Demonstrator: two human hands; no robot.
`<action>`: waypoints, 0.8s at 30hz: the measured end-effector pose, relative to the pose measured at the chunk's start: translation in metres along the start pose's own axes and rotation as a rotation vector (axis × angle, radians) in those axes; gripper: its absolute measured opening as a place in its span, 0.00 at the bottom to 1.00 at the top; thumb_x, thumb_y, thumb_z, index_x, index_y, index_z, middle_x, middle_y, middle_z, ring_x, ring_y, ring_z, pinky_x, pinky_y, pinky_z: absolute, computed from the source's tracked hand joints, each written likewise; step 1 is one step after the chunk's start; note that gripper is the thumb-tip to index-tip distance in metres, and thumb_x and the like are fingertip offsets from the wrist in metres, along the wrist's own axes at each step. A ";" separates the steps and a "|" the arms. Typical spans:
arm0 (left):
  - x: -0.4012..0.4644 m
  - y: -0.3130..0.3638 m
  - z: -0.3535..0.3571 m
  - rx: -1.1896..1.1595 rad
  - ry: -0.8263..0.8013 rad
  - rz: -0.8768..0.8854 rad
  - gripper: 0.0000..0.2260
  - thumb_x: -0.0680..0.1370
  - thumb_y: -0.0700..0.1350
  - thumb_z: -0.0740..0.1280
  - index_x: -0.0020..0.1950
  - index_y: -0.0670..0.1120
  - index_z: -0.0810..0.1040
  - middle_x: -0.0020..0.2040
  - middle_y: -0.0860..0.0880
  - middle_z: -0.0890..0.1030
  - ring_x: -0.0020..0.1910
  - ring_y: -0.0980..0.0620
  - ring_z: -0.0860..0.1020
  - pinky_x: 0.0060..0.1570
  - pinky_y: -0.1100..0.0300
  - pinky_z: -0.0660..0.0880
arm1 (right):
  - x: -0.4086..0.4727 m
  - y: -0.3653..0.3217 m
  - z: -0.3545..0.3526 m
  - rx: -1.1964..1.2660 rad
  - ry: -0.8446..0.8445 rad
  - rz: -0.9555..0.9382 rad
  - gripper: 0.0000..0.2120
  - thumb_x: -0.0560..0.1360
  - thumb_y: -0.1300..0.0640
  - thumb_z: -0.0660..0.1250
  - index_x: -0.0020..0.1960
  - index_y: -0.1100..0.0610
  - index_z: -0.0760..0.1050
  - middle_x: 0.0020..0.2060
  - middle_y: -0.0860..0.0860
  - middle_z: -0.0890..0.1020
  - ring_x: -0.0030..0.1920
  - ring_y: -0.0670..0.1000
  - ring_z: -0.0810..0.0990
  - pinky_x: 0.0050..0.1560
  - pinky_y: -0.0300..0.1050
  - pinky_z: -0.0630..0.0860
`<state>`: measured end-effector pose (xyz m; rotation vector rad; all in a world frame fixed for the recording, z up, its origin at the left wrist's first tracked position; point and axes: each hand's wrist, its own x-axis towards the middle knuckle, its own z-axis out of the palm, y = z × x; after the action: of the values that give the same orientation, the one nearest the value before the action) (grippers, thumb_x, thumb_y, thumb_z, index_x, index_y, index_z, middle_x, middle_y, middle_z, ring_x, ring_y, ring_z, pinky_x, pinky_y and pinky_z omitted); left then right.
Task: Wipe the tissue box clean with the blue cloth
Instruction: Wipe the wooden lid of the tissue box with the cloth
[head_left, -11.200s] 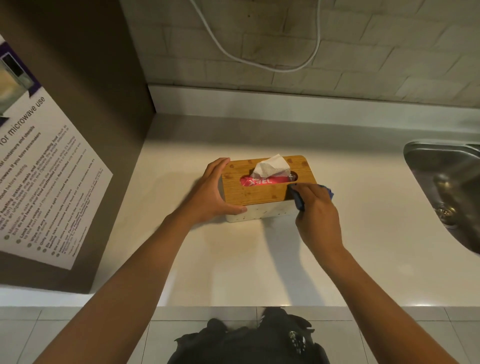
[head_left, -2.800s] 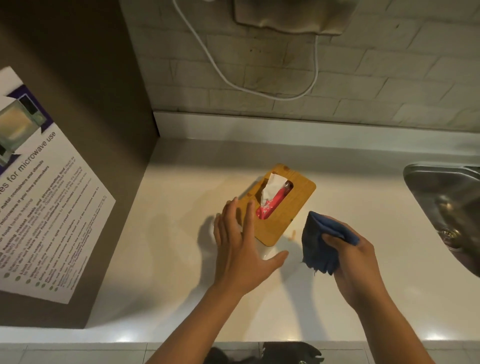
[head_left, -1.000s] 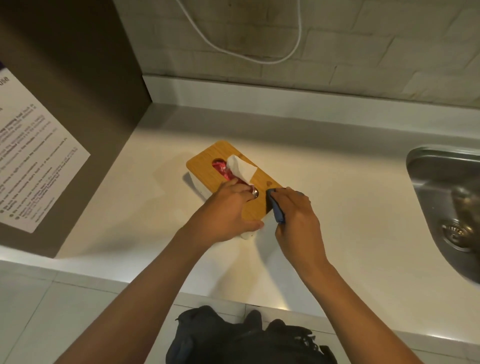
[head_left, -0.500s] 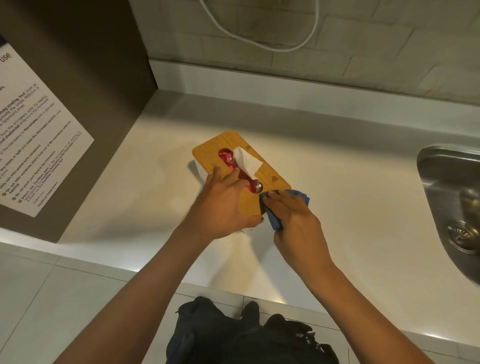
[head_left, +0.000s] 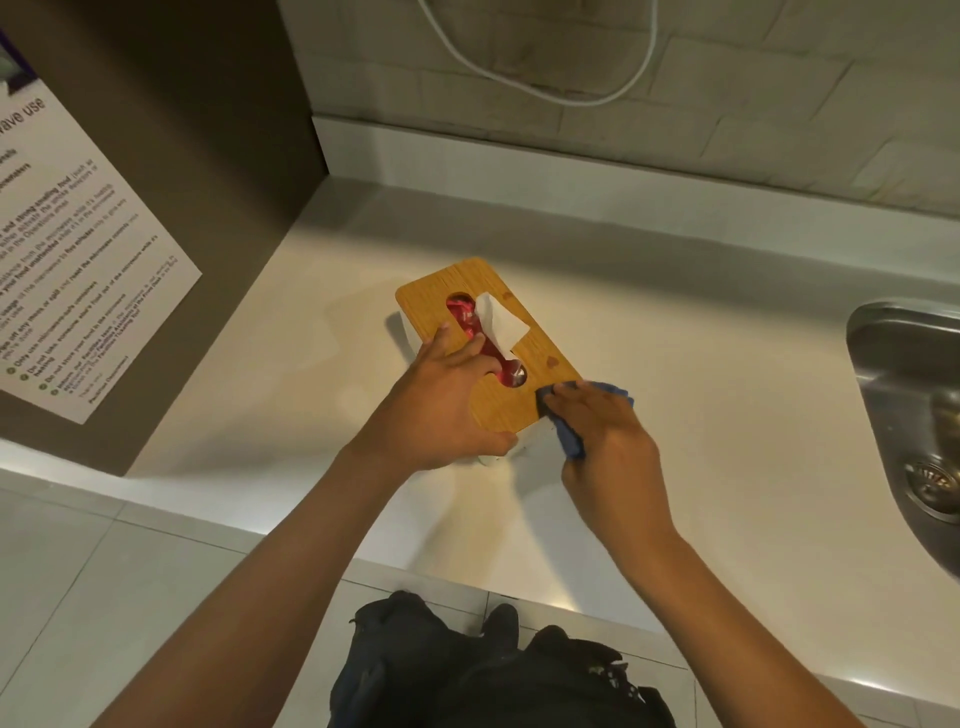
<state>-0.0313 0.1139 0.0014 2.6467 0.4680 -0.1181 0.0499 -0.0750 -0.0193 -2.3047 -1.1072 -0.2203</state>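
— Sitting where, the tissue box (head_left: 488, 343)?

— On the pale counter (head_left: 701, 374), turned at a slant, about midway between the dark cabinet side (head_left: 171, 218) on the left and the steel sink (head_left: 914, 415) on the right. Its wooden lid (head_left: 511, 402) faces up, with a white tissue (head_left: 500, 325) poking out of the slot over a red packet (head_left: 470, 325).

— And the hands?

— The left hand (head_left: 441, 405) grips the box at its near left side, fingers (head_left: 470, 349) spread across the lid to the edge of the slot, thumb wrapped around the near corner. The right hand (head_left: 605, 436) is closed around the blue cloth (head_left: 569, 434), bunched under the fingers and pressed against the lid's near right corner and the side below it.

— Anything else around?

— A printed notice (head_left: 67, 291) is stuck to the cabinet side, and a white cable (head_left: 545, 88) loops across the tiled wall (head_left: 753, 104) behind the counter.
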 end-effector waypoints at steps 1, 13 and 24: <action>0.000 0.001 0.000 0.005 -0.005 -0.003 0.37 0.68 0.68 0.73 0.74 0.57 0.69 0.81 0.55 0.61 0.82 0.46 0.45 0.76 0.43 0.60 | 0.009 0.000 0.001 0.003 0.038 0.029 0.14 0.66 0.66 0.77 0.51 0.61 0.83 0.48 0.56 0.85 0.48 0.57 0.84 0.60 0.42 0.68; -0.005 -0.009 0.001 -0.064 0.035 -0.013 0.37 0.66 0.67 0.75 0.71 0.60 0.69 0.80 0.58 0.60 0.82 0.52 0.44 0.73 0.44 0.66 | 0.017 -0.010 0.015 -0.004 0.029 0.065 0.14 0.63 0.70 0.79 0.46 0.60 0.83 0.42 0.56 0.85 0.42 0.58 0.84 0.55 0.48 0.73; -0.006 -0.014 0.000 -0.112 0.028 -0.021 0.37 0.64 0.65 0.77 0.70 0.60 0.69 0.81 0.59 0.59 0.82 0.54 0.43 0.74 0.43 0.64 | 0.012 -0.011 0.000 -0.002 -0.061 0.060 0.12 0.65 0.70 0.76 0.45 0.58 0.84 0.42 0.53 0.85 0.44 0.55 0.82 0.53 0.45 0.75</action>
<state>-0.0416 0.1234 -0.0036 2.5368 0.4974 -0.0600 0.0498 -0.0614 -0.0101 -2.3564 -1.0663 -0.1284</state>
